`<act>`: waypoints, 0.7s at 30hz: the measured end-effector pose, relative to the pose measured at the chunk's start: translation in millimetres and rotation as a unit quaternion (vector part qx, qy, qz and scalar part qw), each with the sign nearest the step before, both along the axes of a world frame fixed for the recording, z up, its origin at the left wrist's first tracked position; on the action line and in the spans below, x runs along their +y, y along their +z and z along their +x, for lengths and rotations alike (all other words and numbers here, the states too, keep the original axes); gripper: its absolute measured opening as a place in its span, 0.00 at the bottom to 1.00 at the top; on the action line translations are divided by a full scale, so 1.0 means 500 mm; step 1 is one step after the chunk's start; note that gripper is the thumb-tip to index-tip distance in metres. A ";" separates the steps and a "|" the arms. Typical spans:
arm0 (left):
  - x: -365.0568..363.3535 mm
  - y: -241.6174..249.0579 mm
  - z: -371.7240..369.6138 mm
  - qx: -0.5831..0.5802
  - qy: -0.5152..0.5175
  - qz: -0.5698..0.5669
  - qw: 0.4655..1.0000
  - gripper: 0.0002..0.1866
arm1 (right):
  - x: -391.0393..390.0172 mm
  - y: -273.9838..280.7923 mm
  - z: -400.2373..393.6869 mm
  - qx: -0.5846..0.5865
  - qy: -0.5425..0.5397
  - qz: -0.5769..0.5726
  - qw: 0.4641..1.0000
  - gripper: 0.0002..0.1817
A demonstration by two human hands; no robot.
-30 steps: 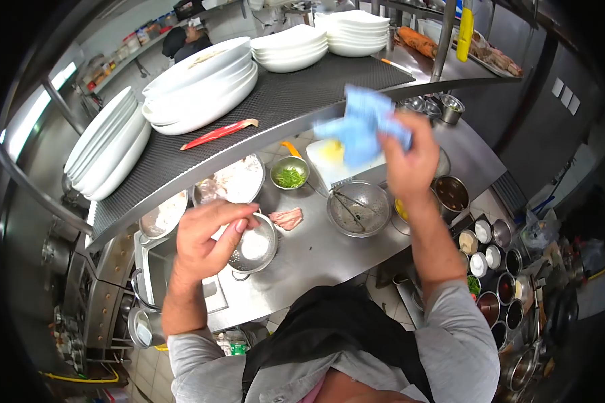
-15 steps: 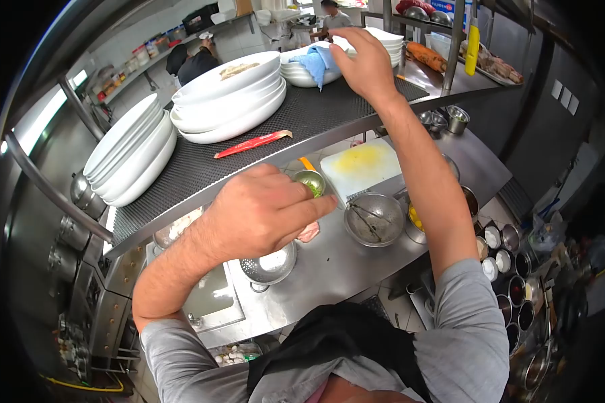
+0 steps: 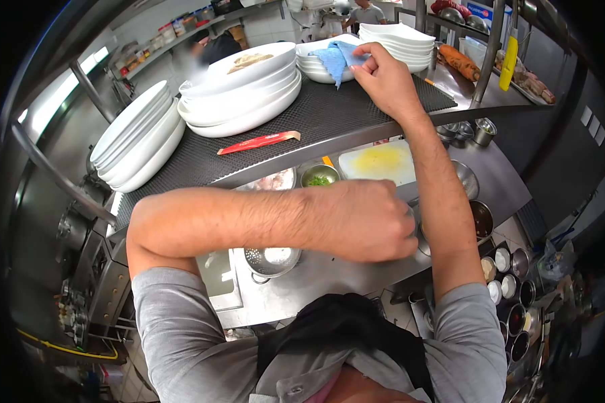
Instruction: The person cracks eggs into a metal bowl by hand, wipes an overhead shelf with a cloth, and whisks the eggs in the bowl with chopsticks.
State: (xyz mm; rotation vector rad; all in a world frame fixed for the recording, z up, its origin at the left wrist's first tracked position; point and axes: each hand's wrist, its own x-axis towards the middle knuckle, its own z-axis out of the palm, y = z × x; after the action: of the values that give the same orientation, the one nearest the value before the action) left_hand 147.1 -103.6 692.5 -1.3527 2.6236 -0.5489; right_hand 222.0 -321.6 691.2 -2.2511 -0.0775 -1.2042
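My right hand reaches up to the shelf, its thumb and fingertips pinching the right edge of a blue cloth. The cloth drapes over a stack of white bowls. My left hand is closed in a fist above the steel counter, back of the hand toward me. Whatever its fingers may hold is hidden. Beneath my left forearm is a perforated steel bowl. Just beyond the forearm are a small bowl of chopped greens and a white cutting board with a yellow stain.
White plate stacks and a long red packet lie on the black-matted shelf. Square white dishes stand at its right. Small containers crowd the lower right. Other people are at the back.
My right hand has come down onto the blue cloth and closed on its edge. My left hand has swung right across the counter, now covering the steel bowl with a dark wire utensil.
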 end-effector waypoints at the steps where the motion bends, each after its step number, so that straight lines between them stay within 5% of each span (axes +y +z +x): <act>1: -0.019 0.003 0.006 -0.014 0.006 0.007 1.000 0.15 | 0.000 0.002 0.003 -0.003 -0.005 0.010 1.000 0.22; 8: -0.092 -0.030 0.060 -0.017 -0.010 0.022 1.000 0.12 | -0.002 0.014 -0.006 0.101 -0.008 0.012 0.995 0.32; 14: -0.076 -0.030 0.074 0.003 -0.001 0.009 1.000 0.06 | -0.009 0.004 -0.004 0.073 0.001 0.020 0.997 0.17; 21: -0.078 -0.030 0.076 0.030 0.000 -0.029 0.999 0.06 | -0.004 0.003 -0.010 0.065 0.016 0.009 0.998 0.13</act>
State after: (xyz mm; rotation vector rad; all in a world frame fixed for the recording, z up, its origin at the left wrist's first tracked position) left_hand 185.1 -142.7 677.4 -1.4072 2.6747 -0.5989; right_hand 217.1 -323.6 692.5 -2.2965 -0.0517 -1.0359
